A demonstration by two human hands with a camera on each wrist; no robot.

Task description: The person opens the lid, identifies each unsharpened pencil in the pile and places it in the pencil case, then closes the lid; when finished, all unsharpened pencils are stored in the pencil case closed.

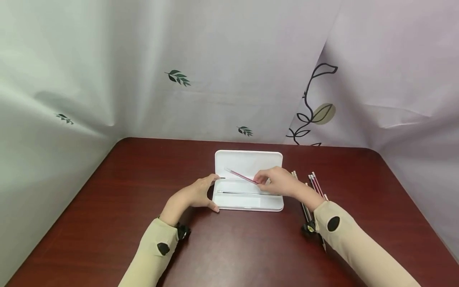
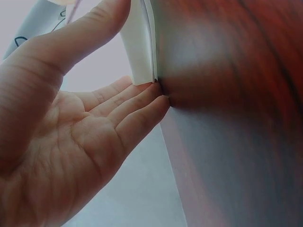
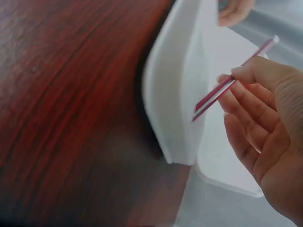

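Note:
A white pencil case point(image 1: 236, 205) lies with its lid point(image 1: 247, 159) folded back. Inside it is a dark pencil point(image 1: 233, 193) with a pale end, stretched along the tray. My right hand point(image 1: 277, 181) pinches a red pencil point(image 1: 241, 175) between thumb and fingers, tilted over the case; its white end points to the back left. In the right wrist view its red and silver stripes point(image 3: 215, 97) show. My left hand point(image 1: 195, 193) spans the left end of the case, fairly straight fingers point(image 2: 142, 111) against that end and thumb by the front corner.
Several pencils point(image 1: 314, 181) with white ends lie on the dark red table point(image 1: 247, 247) right of the case, partly under my right forearm. Dark pencils point(image 1: 306, 211) lie beside them. A pale curtain point(image 1: 229, 79) with leaf prints hangs behind the table.

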